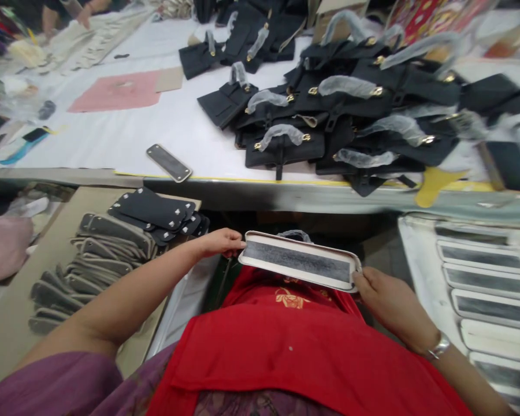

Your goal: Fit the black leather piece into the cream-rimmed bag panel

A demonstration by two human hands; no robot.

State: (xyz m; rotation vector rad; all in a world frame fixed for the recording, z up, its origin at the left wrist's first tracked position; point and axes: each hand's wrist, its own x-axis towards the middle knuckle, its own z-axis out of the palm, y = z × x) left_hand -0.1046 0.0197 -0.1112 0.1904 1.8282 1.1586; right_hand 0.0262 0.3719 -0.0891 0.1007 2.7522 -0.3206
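Observation:
I hold a long flat panel (299,261) with a pale rim and a dark grey middle, level above my red apron (286,346). My left hand (219,241) pinches its left end with closed fingers. Its right end is gripped by my right hand (383,297), whose wrist carries a silver watch (437,346). The panel lies crosswise, just below the table's front edge (286,193).
Several dark panels (112,242) are stacked on a board at my left. More pale-rimmed panels (485,283) lie in a row at my right. On the white table sit a heap of black handbags (342,115), one loose panel (169,163) and a pink sheet (117,92). Another person's arm (65,14) shows far left.

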